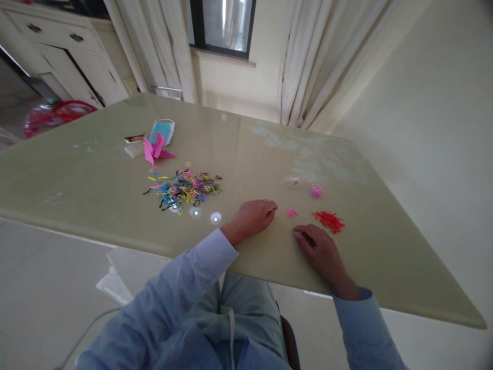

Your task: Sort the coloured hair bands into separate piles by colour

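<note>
Between left hand [256, 216] and right hand [318, 249], both curled, cannot tell if pinching: pink bits [292, 213]. Beyond right: red bits [329, 221]. Surface [265, 257] edge under forearms.

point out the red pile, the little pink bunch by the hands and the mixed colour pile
Loose pile of thin red pieces [330, 221]: head view, pile's middle.
Small bunch of thin pink pieces [292, 213]: head view, its middle.
Large multicoloured pile of thin pieces [187, 188]: head view, centre of the heap.

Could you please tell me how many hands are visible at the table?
2: the left hand, left of the small pink pieces, and the right hand, on the near side of the red pile. No others show.
</note>
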Tool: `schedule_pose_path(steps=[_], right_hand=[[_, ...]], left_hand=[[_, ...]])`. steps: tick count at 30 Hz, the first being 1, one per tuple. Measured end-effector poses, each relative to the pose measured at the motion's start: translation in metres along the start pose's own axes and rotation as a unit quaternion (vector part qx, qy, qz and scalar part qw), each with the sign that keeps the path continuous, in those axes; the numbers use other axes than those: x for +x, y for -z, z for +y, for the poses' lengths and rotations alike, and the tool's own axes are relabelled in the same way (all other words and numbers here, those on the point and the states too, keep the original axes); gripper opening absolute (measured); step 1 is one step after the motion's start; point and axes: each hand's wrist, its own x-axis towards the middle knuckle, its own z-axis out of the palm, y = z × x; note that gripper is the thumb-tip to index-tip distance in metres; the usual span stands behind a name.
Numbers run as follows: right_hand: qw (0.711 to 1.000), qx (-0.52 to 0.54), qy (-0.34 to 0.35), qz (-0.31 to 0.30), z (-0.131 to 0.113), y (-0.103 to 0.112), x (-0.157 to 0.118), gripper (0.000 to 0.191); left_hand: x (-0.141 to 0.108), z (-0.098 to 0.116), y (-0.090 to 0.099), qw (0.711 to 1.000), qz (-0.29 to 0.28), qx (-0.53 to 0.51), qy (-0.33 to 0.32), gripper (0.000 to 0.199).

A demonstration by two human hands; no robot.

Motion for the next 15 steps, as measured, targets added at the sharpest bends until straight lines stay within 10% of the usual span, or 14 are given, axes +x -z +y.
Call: schedule_pose_path(steps=[9,15], right_hand=[[0.989,0.117,-0.087,-0.012,-0.014,0.008,0.024,0.031],[0.989,0.140,0.007,-0.052,-0.071,-0.002,0.088,0.030]], left_hand=[[-0.067,-0.035,0.014,0.999,-0.006,0.002,-0.048,0.027],[-0.073,-0.038,0.017,0.996,0.031,-0.083,-0.025,0.026]])
